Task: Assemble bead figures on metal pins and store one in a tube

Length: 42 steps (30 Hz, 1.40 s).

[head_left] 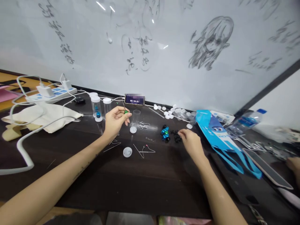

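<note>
Green bead (pixel 126 112), by a thin wire, pinched in my left hand (pixel 115 121), at its 2 o'clock. Clear tube (pixel 135 120) upright at 3, white cap (pixel 127 152) at 5. My right hand (pixel 191 142), fingers bunched, has black bits (pixel 175 137) at 9 o'clock; can't tell if gripping any.

A small, shiny green bead (pixel 126 112) is partly hidden in the left hand's grip (pixel 115 121). Whether anything is pinched in the right hand's grip (pixel 191 142) cannot be told. Toward the worktop's (pixel 140 187) right edge, another person's hand (pixel 294 164) is cut off by the picture's border.
</note>
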Tool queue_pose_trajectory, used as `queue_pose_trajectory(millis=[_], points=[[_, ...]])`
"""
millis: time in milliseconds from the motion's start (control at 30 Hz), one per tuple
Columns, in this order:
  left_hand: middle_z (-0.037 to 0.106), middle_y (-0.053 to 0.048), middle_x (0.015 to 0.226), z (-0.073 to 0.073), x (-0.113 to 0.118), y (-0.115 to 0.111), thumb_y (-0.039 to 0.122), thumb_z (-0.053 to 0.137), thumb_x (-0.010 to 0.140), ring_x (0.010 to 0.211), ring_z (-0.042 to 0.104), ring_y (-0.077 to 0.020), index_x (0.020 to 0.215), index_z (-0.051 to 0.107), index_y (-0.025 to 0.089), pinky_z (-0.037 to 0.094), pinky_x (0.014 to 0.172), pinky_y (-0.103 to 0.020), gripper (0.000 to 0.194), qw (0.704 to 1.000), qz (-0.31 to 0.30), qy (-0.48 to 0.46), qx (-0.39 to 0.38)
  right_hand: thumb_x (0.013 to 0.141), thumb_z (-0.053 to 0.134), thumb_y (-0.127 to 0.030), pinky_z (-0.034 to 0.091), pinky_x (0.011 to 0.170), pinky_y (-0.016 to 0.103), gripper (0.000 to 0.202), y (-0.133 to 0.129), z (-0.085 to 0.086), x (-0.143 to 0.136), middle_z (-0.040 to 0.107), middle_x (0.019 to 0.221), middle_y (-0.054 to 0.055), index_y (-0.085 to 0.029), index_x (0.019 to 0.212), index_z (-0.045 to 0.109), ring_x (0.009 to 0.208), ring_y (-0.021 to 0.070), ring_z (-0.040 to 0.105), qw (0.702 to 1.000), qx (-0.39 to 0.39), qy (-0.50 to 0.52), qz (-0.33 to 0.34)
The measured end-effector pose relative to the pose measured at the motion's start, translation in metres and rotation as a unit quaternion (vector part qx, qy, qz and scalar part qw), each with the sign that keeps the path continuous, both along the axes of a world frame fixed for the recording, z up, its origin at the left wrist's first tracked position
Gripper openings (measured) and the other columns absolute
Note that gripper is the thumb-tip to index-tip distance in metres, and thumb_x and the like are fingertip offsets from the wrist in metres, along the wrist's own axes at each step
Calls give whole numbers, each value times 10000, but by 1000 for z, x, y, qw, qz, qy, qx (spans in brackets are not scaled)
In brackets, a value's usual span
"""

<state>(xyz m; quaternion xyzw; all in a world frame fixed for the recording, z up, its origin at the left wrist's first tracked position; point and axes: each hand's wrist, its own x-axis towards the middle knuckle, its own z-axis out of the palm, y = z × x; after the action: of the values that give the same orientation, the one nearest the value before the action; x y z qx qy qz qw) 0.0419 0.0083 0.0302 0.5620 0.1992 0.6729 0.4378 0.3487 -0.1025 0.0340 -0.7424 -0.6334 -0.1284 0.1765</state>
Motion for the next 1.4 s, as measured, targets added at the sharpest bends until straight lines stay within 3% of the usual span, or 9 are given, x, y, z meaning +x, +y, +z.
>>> queue_pose_trajectory(millis=[100,200,400,500,600,767,933,1133,1400], points=[[637,-13,722,-2,4,-1,151,761,730,475,588,-85,795,621,140,488,408,-187,154,1000,-24,17,-2,898,602,-191,476,681,335,117,1,-8,8,690,768,90,-153,814,675,776,255,674,997,-62,-6,-50],[646,-25,778,-4,8,-2,164,757,737,483,596,-85,790,605,145,495,412,-194,163,999,-41,22,0,921,608,-238,527,740,364,115,5,-13,10,682,882,64,-135,938,657,831,215,666,992,-110,-5,-68],[660,-32,714,-9,15,3,193,711,796,480,595,-92,854,642,131,493,424,-193,110,998,-65,23,-7,947,584,-306,553,789,380,224,8,-24,2,646,1082,62,-147,1102,610,906,187,652,987,-161,23,-14],[671,-37,723,-9,14,7,200,713,796,485,593,-92,859,650,130,485,420,-190,114,998,-60,23,-11,905,608,-201,505,745,310,66,7,-29,-4,687,914,26,-169,933,658,837,178,657,987,-149,56,20],[675,-33,722,-7,6,11,209,722,788,489,592,-91,856,649,134,480,423,-188,125,999,-47,22,-12,815,601,-96,422,654,257,130,6,-33,-3,688,771,0,-211,787,654,771,184,657,988,-111,103,36],[684,-38,741,-8,-8,4,213,720,792,506,601,-97,874,647,133,485,431,-191,136,998,-43,31,-30,813,567,-179,422,619,303,92,5,-28,2,628,770,36,-204,727,548,722,216,620,979,10,197,40],[694,-43,758,-18,-3,-13,251,708,804,531,624,-118,865,624,143,525,464,-223,149,994,-82,41,-66,971,379,-294,517,602,303,111,-2,-33,-40,594,1122,129,-210,939,444,794,175,641,930,125,325,120],[682,-32,749,-21,1,-31,216,707,809,496,598,-103,840,633,148,515,434,-207,105,986,-122,56,-98,916,553,-258,517,567,266,87,-12,-49,-102,654,883,33,-208,893,620,570,115,594,874,65,393,279],[685,-37,791,-28,1,-37,162,723,790,475,603,-100,821,641,165,517,368,-177,87,966,-182,58,-177,967,478,-230,486,476,246,254,-14,-46,-109,604,903,56,-231,1009,729,544,111,569,819,29,501,278]])
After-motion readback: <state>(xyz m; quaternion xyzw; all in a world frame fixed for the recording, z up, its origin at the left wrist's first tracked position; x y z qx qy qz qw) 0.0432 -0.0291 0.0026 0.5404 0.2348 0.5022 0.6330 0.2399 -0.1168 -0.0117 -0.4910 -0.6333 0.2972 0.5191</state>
